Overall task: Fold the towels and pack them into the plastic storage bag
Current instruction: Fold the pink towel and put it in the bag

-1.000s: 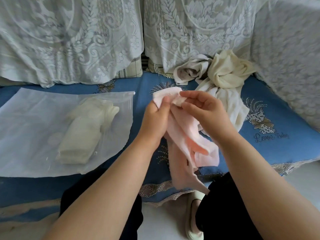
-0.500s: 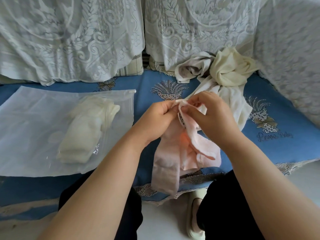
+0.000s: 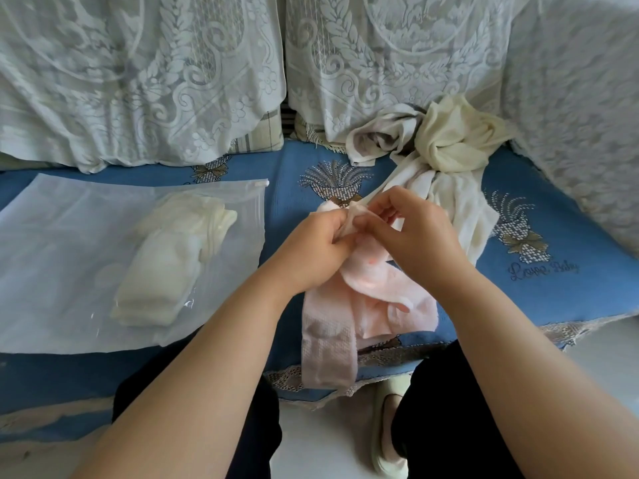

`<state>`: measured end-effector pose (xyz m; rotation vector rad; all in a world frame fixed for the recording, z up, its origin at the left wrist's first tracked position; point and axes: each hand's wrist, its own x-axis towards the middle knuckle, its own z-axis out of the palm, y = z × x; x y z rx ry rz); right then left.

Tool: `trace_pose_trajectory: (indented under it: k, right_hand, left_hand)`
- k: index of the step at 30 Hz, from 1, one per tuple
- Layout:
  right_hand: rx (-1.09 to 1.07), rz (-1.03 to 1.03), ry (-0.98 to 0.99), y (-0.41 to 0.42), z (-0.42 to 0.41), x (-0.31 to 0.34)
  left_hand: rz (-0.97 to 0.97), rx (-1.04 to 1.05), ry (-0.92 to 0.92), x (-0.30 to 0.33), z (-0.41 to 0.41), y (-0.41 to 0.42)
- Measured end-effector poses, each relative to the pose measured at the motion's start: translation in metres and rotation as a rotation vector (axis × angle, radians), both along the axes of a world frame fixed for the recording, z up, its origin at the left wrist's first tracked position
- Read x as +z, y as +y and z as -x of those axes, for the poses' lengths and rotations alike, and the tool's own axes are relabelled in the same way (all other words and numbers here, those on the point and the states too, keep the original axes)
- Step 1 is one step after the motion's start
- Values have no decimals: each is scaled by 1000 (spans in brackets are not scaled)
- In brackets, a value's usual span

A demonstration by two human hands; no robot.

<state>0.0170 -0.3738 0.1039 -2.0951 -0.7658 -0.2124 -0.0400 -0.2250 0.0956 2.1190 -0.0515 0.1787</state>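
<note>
A pale pink towel [image 3: 359,305] lies crumpled on the blue sofa seat, one end hanging over the front edge. My left hand [image 3: 311,247] and my right hand [image 3: 415,233] both pinch its upper edge close together, just above the seat. A translucent plastic storage bag [image 3: 69,257] lies flat at the left with a folded cream towel [image 3: 173,261] inside it. Behind my right hand sits a heap of unfolded cream and white towels [image 3: 446,160].
White lace covers [image 3: 145,77] drape the sofa back and the right armrest [image 3: 581,108]. The blue seat cover [image 3: 553,288] has a lace front edge. My dark-clothed knees and a pale shoe [image 3: 385,440] are on the white floor below.
Both hands have lowered the pink towel from mid-air toward the seat, and its lower part now rests bunched on the sofa. The fingers have worked along its top edge.
</note>
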Motion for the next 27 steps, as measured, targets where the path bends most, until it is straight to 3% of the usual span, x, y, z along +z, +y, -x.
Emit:
trace_pose_trajectory:
  k: [4, 7, 13, 16, 19, 23, 27]
  right_hand:
    - [16, -52, 48, -2, 2, 3]
    - [64, -34, 74, -11, 6, 6]
    - [133, 242, 14, -28, 36, 16]
    - [158, 321, 128, -37, 48, 34]
    - [217, 549, 231, -49, 56, 47]
    - [190, 707, 292, -78, 62, 71]
    - [44, 517, 120, -112, 71, 121]
  left_hand:
    - [98, 14, -43, 3, 1, 0]
    - [196, 169, -141, 12, -1, -1]
    - [403, 250, -238, 59, -6, 6]
    - [526, 319, -293, 93, -7, 11]
    - [634, 363, -352, 127, -4, 19]
    - [505, 460, -413, 151, 2, 33]
    - [340, 733, -479, 151, 10, 50]
